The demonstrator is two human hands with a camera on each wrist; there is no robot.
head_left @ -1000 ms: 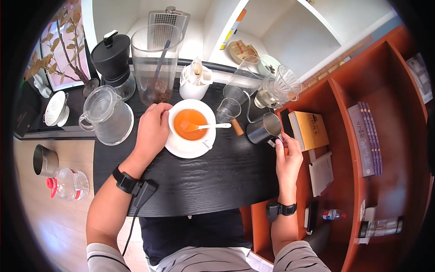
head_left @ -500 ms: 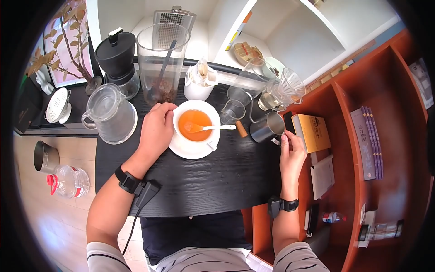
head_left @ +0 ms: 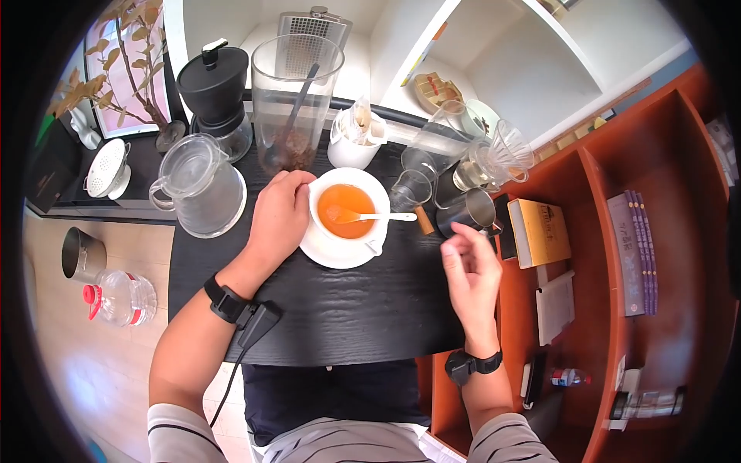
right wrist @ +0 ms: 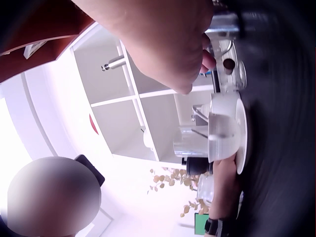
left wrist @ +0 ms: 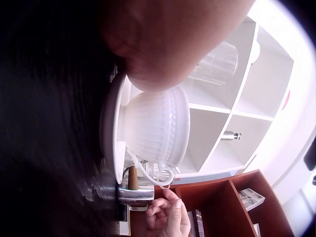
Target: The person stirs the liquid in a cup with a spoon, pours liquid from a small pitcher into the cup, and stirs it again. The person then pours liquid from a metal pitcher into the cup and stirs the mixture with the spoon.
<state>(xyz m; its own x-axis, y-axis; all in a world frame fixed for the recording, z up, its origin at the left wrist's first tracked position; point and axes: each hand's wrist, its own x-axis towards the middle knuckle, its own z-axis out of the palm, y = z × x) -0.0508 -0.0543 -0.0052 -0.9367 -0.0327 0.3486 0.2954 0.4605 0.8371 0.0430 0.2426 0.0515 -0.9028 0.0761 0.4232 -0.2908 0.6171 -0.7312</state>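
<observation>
A white cup of orange-brown liquid stands on a white saucer, with a white spoon lying across it. My left hand rests at the left side of the cup, fingers loosely bent; in the left wrist view its side hides part of the cup. My right hand is off the table in front of the metal pitcher, its fingers loosely bent and holding nothing. The right wrist view shows the right hand above the table, with the cup farther off.
Behind the cup stand a tall glass vase, a white container and a black grinder. A lidded glass jug is at left; a glass dripper and wooden-handled glass pot are at right.
My right hand has let go of the pitcher's handle and moved left and toward me. The left hand stays beside the cup. The whole head view has shifted slightly right.
</observation>
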